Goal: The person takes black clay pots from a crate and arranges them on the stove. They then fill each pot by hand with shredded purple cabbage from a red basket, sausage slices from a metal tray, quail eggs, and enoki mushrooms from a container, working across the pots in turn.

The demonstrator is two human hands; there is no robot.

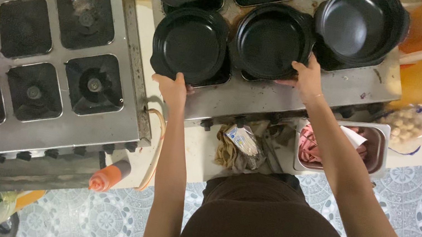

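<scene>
Black clay pots sit on a steel stove (260,95); the left hand (172,87) grips one pot's (190,45) near rim, the right hand (305,78) clasps the neighbouring pot (273,41).

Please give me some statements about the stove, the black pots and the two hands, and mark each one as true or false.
1. The left hand touches a black pot at its near edge. True.
2. The right hand holds an orange squeeze bottle. False: it is on the rim of another black pot; the orange squeeze bottle lies by the empty stove.
3. The metal tray holds pink pieces. True.
4. Every burner carries a pot. False: the empty stove has none.
</scene>
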